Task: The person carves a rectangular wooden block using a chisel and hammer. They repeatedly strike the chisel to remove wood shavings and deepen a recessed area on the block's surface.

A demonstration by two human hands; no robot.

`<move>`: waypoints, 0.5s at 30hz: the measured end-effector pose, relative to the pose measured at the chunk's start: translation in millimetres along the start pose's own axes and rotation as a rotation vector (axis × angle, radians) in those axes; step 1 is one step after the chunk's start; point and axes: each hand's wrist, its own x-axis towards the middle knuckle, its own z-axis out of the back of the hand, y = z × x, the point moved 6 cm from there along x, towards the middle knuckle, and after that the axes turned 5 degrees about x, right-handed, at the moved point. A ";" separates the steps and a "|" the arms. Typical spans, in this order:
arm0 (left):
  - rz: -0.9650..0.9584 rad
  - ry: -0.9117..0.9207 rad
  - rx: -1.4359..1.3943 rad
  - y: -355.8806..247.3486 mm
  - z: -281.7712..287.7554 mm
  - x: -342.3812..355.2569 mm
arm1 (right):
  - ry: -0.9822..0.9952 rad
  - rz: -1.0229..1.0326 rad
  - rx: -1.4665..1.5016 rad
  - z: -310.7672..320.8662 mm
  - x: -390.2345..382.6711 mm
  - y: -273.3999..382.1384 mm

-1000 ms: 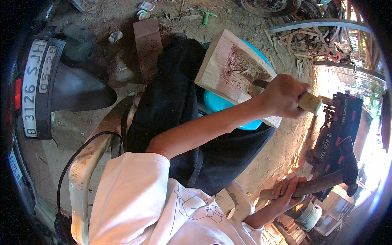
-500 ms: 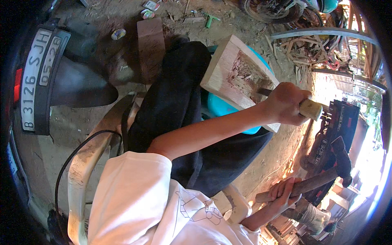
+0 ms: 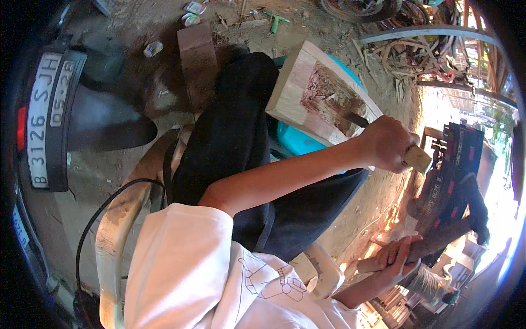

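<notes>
My left hand [image 3: 386, 143] is closed round a chisel with a pale wooden handle [image 3: 418, 159]. Its dark blade [image 3: 357, 119] reaches into a rough hollow cut in a thick, light wooden block [image 3: 290, 88]. The block rests tilted on a turquoise object [image 3: 297, 142] in front of my knees; most of that object is hidden. Lower right, my right hand [image 3: 397, 256] grips a hammer by its wooden handle [image 3: 442, 238]. The dark hammer head [image 3: 478, 211] is raised to the right, apart from the chisel, and looks blurred.
At left stands a motorcycle's rear with a plate [image 3: 46, 120]. A brown board [image 3: 197, 60] and a green-handled tool [image 3: 278, 21] lie on the dirt floor. Wood scraps [image 3: 408, 63] are heaped at upper right. Worn chair armrests [image 3: 112, 241] flank me. Another vehicle [image 3: 452, 170] stands at right.
My right hand and the hammer have moved right, away from the chisel. The chisel stays in the hollow, its handle end tipped slightly lower. The whole view has shifted a little.
</notes>
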 end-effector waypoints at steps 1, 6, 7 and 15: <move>-0.005 -0.010 -0.016 0.6 0.4 0.0 | 0.000 0.068 -0.044 -0.9 -0.7 7.6; -0.010 -0.107 -0.024 5.9 7.5 6.4 | 0.068 0.279 -0.125 -24.4 -3.8 22.0; -0.015 -0.124 -0.035 5.8 8.3 6.6 | 0.082 0.274 -0.128 -28.4 -4.2 20.3; 0.095 -0.427 -0.173 13.6 33.7 12.1 | 0.128 -0.043 -0.011 -44.4 -4.5 20.2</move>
